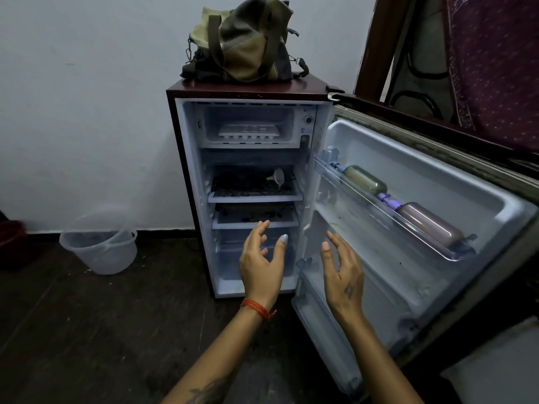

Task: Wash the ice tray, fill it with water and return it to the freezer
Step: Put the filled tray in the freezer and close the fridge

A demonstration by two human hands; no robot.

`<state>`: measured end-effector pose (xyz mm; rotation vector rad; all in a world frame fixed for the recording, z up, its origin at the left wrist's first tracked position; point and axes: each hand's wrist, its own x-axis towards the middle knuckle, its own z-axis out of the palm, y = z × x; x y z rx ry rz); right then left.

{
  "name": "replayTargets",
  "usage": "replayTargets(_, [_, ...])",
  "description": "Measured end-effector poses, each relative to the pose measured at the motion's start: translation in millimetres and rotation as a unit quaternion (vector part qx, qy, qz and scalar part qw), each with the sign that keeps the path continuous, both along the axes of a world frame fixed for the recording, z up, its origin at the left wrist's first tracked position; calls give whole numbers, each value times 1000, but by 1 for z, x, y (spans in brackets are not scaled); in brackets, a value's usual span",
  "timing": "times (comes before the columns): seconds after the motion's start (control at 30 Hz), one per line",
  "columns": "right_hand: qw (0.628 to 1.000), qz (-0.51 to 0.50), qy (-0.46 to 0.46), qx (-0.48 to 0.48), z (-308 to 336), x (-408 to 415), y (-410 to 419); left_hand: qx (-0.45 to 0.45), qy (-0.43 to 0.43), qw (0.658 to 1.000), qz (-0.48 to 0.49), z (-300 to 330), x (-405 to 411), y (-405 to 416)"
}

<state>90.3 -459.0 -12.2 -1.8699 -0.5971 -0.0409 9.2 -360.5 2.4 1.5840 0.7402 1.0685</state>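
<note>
Small fridge [189, 147] with door [423, 217] swung open, white ice tray [249, 132] lying in the top freezer compartment [248, 112], left hand [261, 265] and right hand [342, 275] raised before the shelves, fingers loosely spread, holding nothing (sticker text too small to read)

A small fridge [186, 170] stands open, an ice tray [248, 131] in its freezer box. Both hands, left hand [261, 262] and right hand [344, 275], hover empty with fingers loosely spread before the lower shelves.

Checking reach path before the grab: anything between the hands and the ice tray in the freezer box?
Nothing visible. The fridge door is swung wide open and the freezer compartment shows no flap across its front. The ice tray lies alone inside. Left hand and right hand hover empty, lower down by the bottom shelves.
</note>
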Motion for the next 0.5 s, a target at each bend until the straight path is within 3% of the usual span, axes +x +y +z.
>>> replayTargets(0.5, [993, -111, -30, 15, -10, -6, -99, 25, 19, 996, -84, -7, 3, -96])
